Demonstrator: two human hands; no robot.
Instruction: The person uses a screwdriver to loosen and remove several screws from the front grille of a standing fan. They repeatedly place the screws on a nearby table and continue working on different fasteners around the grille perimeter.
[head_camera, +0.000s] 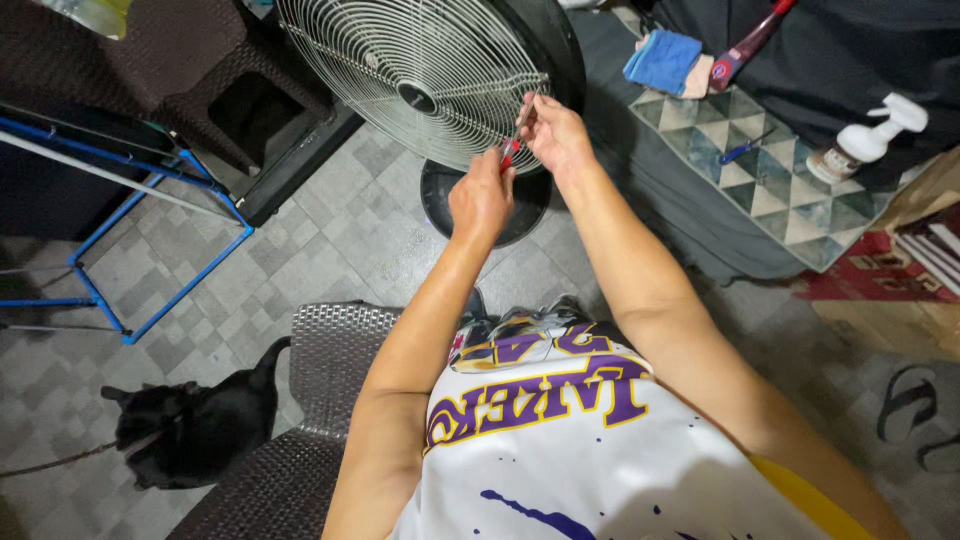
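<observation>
At twelve o'clock of the frame, a wire fan guard (420, 75) is met by both hands. A red-handled tool (510, 152) is gripped closed in the left hand (480, 198); the right hand (556, 133) is pinched on the guard's rim. At eight o'clock, a black dog (190, 425) is seen on the tiled floor (330, 240).

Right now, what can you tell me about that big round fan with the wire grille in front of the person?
The round fan with the silvery wire grille stands on the grey tiled floor on a dark round base. Its grille looks like metal, thin spokes running out from a small dark centre cap, with a black housing behind. It tilts toward the camera. The right hand touches the grille's lower rim, and the left hand holds a red-handled tool up to the same spot. The blades cannot be made out.
</observation>
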